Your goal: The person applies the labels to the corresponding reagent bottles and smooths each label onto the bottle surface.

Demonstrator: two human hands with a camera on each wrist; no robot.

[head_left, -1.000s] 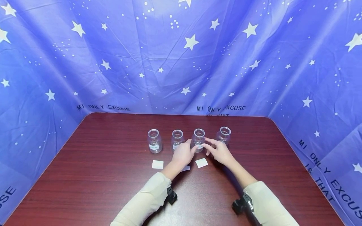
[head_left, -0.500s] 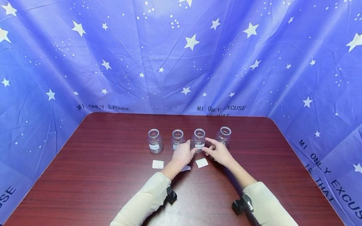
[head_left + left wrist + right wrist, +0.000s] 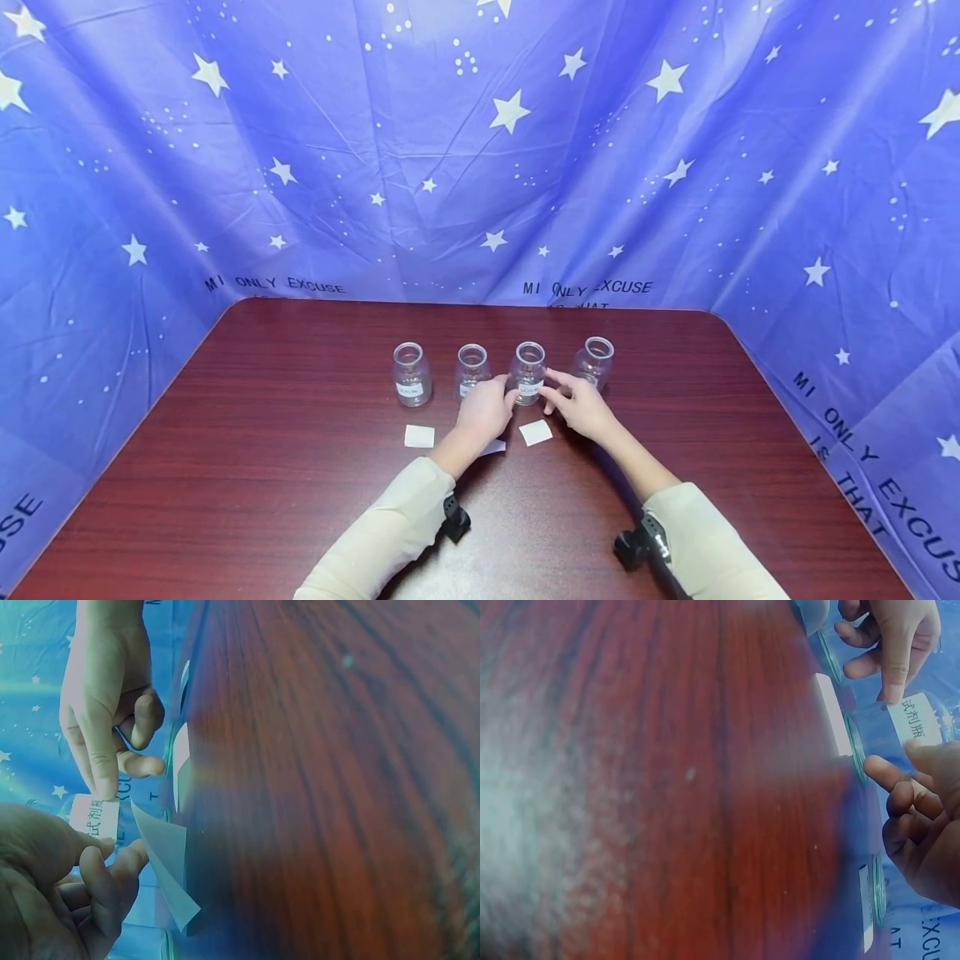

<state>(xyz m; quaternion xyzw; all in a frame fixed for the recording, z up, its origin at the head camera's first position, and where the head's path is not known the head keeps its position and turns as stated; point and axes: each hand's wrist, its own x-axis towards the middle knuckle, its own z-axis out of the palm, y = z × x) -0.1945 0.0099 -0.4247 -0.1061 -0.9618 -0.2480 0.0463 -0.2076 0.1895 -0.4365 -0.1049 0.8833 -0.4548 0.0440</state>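
The left hand [image 3: 483, 410] and the right hand [image 3: 583, 408] are grasping the third jar [image 3: 529, 367] from its two sides, thumbs pressing at opposite ends of its white label [image 3: 921, 720]; the fingertips behind the glass are staying out of sight. That jar is standing upright on the tabletop [image 3: 262, 467], closer to the far edge than to the near one, which is falling outside the head view. The label's dark characters are showing in both wrist views but are too small to read from the head. Toward the tabletop's left edge, the first jar [image 3: 410, 375] is standing in full view, while the left hand is covering part of the second jar [image 3: 472, 360]. Toward the right edge, the right hand is hiding the lower part of the fourth jar [image 3: 597, 358]. Of the paper slips lying nearer the front, the left slip [image 3: 419, 436] and right slip [image 3: 536, 432] are showing whole; the left wrist is half covering a curling slip [image 3: 166, 859], and another slip [image 3: 866, 907] is appearing only in the wrist views.
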